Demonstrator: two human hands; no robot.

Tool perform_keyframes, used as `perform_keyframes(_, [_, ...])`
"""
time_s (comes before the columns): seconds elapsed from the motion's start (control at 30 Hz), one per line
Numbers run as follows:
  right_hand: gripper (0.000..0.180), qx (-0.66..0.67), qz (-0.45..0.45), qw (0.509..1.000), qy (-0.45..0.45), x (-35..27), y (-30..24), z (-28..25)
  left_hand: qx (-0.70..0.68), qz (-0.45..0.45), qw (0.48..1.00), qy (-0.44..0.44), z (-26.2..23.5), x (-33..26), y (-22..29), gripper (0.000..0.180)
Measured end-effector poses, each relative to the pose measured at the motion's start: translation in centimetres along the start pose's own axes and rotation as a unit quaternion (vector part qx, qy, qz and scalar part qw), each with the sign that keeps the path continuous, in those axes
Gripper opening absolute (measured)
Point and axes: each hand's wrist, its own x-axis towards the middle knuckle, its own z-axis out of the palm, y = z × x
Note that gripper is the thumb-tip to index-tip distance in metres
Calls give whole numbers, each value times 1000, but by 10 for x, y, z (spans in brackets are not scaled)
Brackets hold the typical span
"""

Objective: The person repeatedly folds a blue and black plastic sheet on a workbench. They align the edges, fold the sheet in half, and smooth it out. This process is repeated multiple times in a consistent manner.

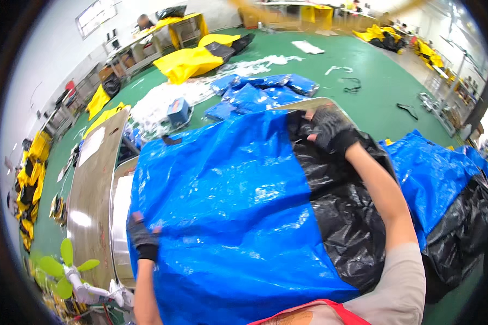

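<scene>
A large blue plastic sheet [228, 206] with a black section [344, 216] along its right side lies spread before me, wrinkled and shiny. My left hand [143, 238], in a dark fingerless glove, rests at the sheet's left edge with thumb and fingers apart. At the far right, my right hand [332, 130], in a striped dark glove, lies over the top of the black section. Its bare fingertips point left, spread from the thumb. A small dark strap [172, 140] shows at the sheet's upper left corner.
A long metal-topped table [87, 195] stands at left, a green-bladed fan [68, 269] near its front. More blue and black sheeting [434, 179] is heaped at right. Beyond lie folded blue bundles [260, 95], a blue box [179, 112] and yellow sheets [187, 64] on the green floor.
</scene>
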Motion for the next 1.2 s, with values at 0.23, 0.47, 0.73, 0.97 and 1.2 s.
perform_keyframes(0.23, [32, -90, 38, 980, 172, 89, 43, 39, -267, 413, 838, -238, -29, 38, 268, 72])
perform_keyframes(0.47, [30, -200, -169, 963, -68, -108, -67, -126, -271, 104, 836, -467, 30, 87, 213, 83])
perform_keyframes(0.73, [34, -163, -22, 983, -78, -260, -58, -65, -132, 117, 945, -274, -46, -7, 150, 84])
perform_keyframes(0.97, [34, 69, -132, 979, -137, -246, -147, -56, -170, 145, 952, -211, -63, -29, 246, 86])
perform_keyframes(1.2, [50, 147, -126, 969, -155, -290, -133, 7, -236, 200, 910, -278, -95, -53, 255, 87])
